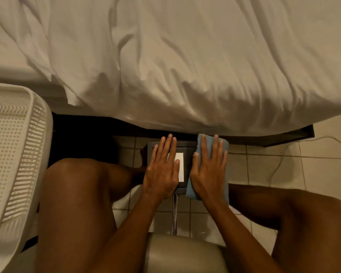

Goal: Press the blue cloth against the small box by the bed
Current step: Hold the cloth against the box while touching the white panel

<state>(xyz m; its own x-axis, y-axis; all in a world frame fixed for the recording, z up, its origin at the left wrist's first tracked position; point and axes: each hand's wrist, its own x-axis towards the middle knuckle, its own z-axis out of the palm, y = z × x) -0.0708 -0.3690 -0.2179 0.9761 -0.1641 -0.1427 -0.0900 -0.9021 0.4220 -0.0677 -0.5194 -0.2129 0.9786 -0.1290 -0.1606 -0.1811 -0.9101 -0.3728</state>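
From the head camera I see the small dark box point(187, 152) on the tiled floor point(283, 168), just in front of the bed point(185, 56) and its rumpled white sheet. A white label point(181, 168) sits on the box's top. My left hand point(162, 170) lies flat and open on the box, fingers spread, gripping nothing. My right hand point(209, 170) is also flat and open, palm down on the blue cloth point(205, 142), which it presses to the box's right side. A white plastic basket point(14, 154) stands at far left.
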